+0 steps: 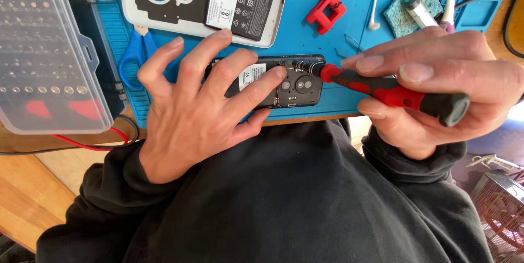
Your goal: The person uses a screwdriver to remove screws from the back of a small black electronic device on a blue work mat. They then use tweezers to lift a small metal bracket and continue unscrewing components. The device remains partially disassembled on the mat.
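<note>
Blue mat [327, 39]: left hand [202, 99] splayed flat, pinning opened phone [289, 83]; right hand [436, 85] at 3 o'clock grips red-black screwdriver [393, 92].

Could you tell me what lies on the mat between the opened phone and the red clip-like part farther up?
In the head view, only bare blue mat lies between the opened phone and the red clip-like part.

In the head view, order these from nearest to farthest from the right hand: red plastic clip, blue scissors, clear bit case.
From the right hand:
1. Red plastic clip, just above and left of it on the blue mat.
2. Blue scissors, beyond the left hand.
3. Clear bit case, at the far left edge.
</note>
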